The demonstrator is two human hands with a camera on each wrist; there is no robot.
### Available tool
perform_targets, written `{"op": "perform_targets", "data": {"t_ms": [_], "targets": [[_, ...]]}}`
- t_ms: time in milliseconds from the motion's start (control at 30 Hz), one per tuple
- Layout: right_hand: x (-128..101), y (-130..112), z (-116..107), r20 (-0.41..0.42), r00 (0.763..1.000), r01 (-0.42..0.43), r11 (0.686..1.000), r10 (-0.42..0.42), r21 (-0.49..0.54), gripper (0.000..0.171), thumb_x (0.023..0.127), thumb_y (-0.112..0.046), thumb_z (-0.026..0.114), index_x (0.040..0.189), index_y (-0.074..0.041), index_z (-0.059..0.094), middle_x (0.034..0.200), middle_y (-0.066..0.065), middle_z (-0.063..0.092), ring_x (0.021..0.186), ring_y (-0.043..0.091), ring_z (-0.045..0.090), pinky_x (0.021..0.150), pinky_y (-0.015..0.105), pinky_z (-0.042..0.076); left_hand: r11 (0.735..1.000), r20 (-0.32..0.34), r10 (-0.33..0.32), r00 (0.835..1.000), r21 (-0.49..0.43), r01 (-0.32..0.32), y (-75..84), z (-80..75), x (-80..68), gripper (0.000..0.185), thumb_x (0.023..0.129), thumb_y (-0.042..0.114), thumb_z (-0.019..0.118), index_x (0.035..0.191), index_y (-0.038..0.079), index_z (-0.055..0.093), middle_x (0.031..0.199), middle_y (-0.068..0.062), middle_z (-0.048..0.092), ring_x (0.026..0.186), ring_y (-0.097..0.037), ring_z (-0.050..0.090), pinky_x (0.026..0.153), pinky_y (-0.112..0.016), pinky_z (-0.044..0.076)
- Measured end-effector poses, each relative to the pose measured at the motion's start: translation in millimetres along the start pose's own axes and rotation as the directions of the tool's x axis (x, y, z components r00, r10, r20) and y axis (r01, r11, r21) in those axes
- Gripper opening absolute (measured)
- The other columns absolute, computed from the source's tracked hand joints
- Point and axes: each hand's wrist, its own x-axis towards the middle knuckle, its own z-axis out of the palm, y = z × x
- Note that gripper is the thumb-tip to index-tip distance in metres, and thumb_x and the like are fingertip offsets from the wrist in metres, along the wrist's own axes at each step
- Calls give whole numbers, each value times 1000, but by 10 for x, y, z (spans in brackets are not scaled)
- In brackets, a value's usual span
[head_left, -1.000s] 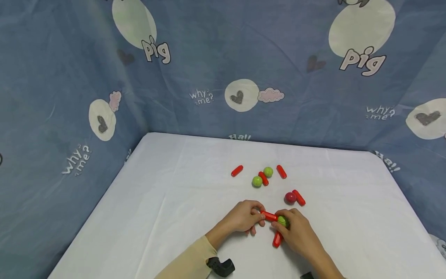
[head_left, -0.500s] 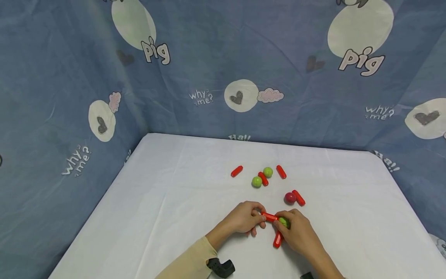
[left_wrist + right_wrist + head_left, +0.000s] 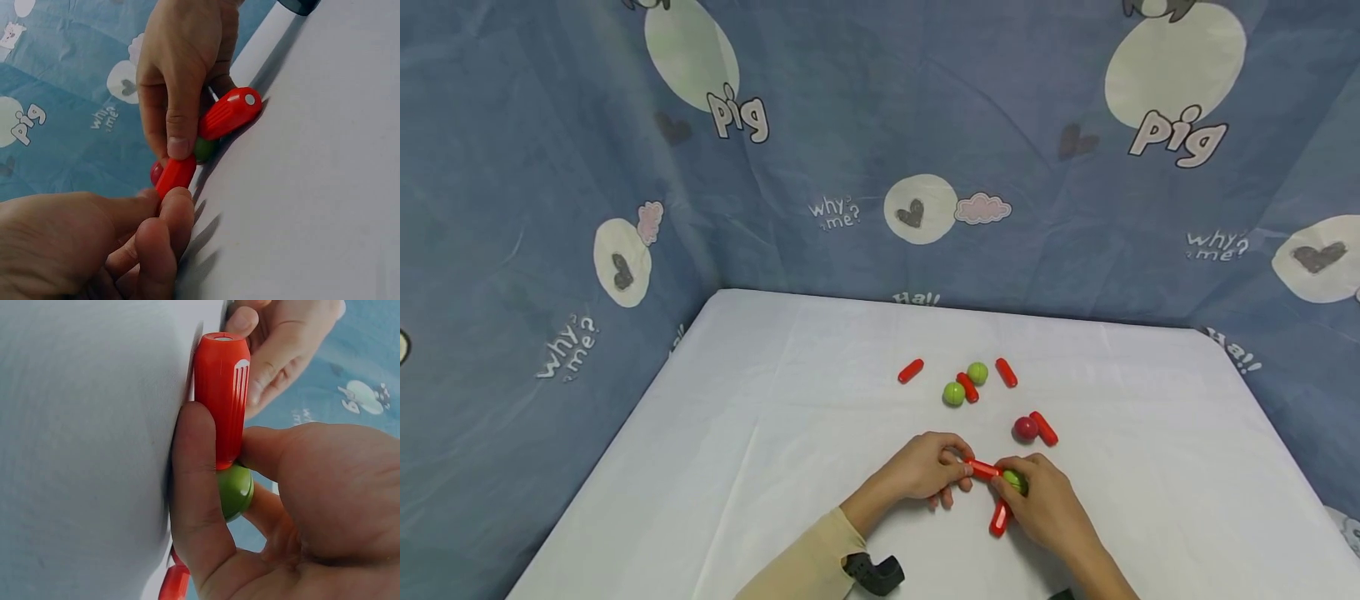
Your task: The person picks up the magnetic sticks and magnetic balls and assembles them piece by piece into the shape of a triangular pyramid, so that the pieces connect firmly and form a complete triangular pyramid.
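My left hand [image 3: 957,472] pinches one end of a red stick [image 3: 981,469] just above the white table. The stick's other end meets a green ball [image 3: 1013,479], which my right hand [image 3: 1009,485] grips between thumb and fingers. A second red stick [image 3: 998,518] runs from the ball toward me, along the table. In the left wrist view the left fingertips [image 3: 178,206] hold the red stick [image 3: 175,175], and the second stick [image 3: 230,112] lies under the right hand [image 3: 181,81]. In the right wrist view the thumb [image 3: 197,506] presses the stick [image 3: 222,394] beside the green ball [image 3: 236,490].
Beyond the hands lie loose pieces: red sticks [image 3: 911,370] [image 3: 967,386] [image 3: 1006,372] [image 3: 1043,427], two green balls [image 3: 977,372] [image 3: 953,393] and a dark red ball [image 3: 1026,428]. Blue printed cloth [image 3: 850,167] walls the table [image 3: 760,433] at the back and sides.
Both hands and the joined pieces stay in nearly the same place. Only the head view has shifted slightly.
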Motion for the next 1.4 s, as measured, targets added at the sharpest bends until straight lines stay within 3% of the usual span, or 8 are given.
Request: {"op": "perform_targets", "data": {"t_ms": [167, 300, 500, 667, 1033, 1400], "targets": [[-9, 8, -5, -8, 1000, -2, 1000, 2, 1, 30, 91, -29, 77, 117, -12, 75, 107, 9, 65, 86, 20, 56, 81, 43, 56, 1000, -29, 27, 999, -4, -28, -15, -44, 17, 23, 100, 22, 67, 119, 9, 63, 74, 3, 72, 45, -9, 58, 43, -24, 50], [-4, 6, -5, -8, 1000, -9, 1000, 9, 1, 30, 91, -29, 77, 117, -13, 74, 106, 9, 65, 86, 20, 56, 83, 45, 57, 1000, -95, 30, 995, 7, -30, -36, -103, 58, 36, 99, 27, 68, 129, 10, 57, 73, 2, 70, 44, -11, 58, 46, -25, 52], [-12, 8, 18, -4, 1000, -3, 1000, 4, 21, 27, 91, -28, 77, 114, -14, 75, 105, 8, 65, 85, 19, 55, 81, 42, 58, 999, -245, 23, 969, 29, -16, -75, -184, 170, 51, 98, 30, 69, 140, 11, 48, 70, -1, 68, 42, -12, 57, 43, -24, 49], [-16, 19, 30, -8, 1000, 1, 1000, -1, 26, 27, 91, -27, 77, 114, -14, 75, 105, 7, 65, 85, 18, 55, 81, 42, 57, 1000, -307, 0, 952, 27, 8, -86, -215, 268, 60, 98, 30, 69, 147, 10, 41, 69, 0, 66, 40, -12, 55, 41, -22, 47], [-9, 25, 3, -17, 1000, 4, 1000, -4, 27, 26, 91, -27, 77, 114, -14, 75, 106, 7, 65, 85, 18, 55, 81, 42, 57, 999, -275, -43, 960, 13, 49, 5, -317, 526, 60, 100, 30, 68, 149, 12, 40, 74, 1, 69, 41, -12, 56, 43, -26, 51], [-18, 17, -11, -7, 1000, 5, 1000, -5, 25, 27, 91, -28, 77, 114, -14, 75, 105, 7, 65, 84, 18, 54, 76, 37, 55, 995, -260, -98, 961, -8, 99, 83, -318, 626, 50, 99, 32, 69, 140, 13, 46, 72, 0, 68, 42, -12, 58, 44, -26, 53]]}}
